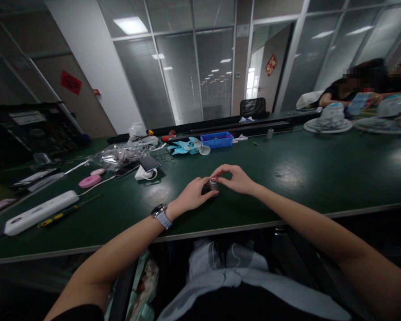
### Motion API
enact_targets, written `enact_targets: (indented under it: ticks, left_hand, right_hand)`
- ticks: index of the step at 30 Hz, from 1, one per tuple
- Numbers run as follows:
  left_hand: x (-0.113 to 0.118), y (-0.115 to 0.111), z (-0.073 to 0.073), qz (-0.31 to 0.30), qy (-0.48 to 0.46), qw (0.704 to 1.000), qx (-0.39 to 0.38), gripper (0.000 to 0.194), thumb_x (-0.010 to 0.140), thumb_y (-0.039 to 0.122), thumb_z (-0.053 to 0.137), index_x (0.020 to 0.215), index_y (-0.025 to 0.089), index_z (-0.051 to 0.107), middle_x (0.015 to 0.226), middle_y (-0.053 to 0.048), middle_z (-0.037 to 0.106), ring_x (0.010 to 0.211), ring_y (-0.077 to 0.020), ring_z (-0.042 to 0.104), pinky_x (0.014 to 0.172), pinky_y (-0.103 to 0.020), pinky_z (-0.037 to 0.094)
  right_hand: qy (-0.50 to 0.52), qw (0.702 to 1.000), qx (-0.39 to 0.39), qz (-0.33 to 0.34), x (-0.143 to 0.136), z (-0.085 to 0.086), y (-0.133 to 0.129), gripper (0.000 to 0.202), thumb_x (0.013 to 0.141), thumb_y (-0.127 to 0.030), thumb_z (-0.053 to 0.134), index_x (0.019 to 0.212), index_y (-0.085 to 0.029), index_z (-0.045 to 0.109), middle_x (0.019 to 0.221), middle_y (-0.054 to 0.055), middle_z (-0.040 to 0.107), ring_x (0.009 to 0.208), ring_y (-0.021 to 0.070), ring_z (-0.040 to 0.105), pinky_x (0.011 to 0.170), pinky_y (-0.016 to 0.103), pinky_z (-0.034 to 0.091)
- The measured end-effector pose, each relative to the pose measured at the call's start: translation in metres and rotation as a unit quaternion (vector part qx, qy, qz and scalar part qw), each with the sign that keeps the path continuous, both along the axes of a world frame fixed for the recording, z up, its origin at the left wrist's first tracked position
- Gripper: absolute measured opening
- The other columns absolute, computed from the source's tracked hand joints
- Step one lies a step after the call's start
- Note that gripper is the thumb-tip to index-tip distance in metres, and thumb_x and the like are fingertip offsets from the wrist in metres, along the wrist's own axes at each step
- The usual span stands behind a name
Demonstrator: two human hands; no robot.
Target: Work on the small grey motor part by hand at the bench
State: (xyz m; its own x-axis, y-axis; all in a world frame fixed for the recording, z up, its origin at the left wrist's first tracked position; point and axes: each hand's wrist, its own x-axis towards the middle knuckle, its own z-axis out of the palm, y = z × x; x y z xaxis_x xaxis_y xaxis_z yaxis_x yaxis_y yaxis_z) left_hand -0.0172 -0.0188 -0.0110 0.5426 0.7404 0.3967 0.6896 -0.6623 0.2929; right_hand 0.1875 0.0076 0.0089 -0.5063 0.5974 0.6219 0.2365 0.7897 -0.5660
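Observation:
On the green tabletop in front of me stands a small grey cylinder (213,184) with a paler top; its exact kind is too small to make out. My left hand (194,195) is closed around its side, thumb on the near side, with a watch on that wrist. From the right, my right hand (235,179) reaches over with thumb and finger pinched at the cylinder's top. The fingers hide part of the cylinder.
Behind my hands are a blue basket (220,141) and light-blue fan blades (183,146). A white power strip (42,213), a yellow-black screwdriver (58,217) and a pink disc (90,181) lie left. At far right, a person (342,91) sits beside white fan parts (328,125).

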Motion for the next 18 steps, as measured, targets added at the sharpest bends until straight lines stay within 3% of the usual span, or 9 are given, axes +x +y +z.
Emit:
enact_targets:
  ticks: [10,18]
  left_hand:
    - [0.0010,-0.0004,0.0004,-0.004,0.000,1.000,-0.003,0.046,0.087,0.050,0.057,0.120,0.019,0.056,0.100,-0.008,0.066,0.087,-0.0224,0.060,0.078,-0.034,0.048]
    - [0.0010,-0.0008,0.0012,-0.007,-0.004,1.000,-0.009,0.044,0.087,0.050,0.056,0.117,0.017,0.057,0.100,-0.009,0.066,0.089,-0.0233,0.060,0.079,-0.035,0.048]
  right_hand:
    - [0.009,1.000,0.005,-0.017,-0.0007,0.0010,-0.0009,0.015,0.084,-0.028,0.063,0.092,-0.017,0.069,0.087,0.005,0.071,0.080,0.0167,0.065,0.077,0.031,0.050]
    - [0.012,1.000,-0.012,0.012,-0.0005,-0.0012,-0.0005,0.016,0.081,-0.028,0.066,0.094,-0.018,0.069,0.089,0.004,0.071,0.083,0.0166,0.066,0.081,0.032,0.051]
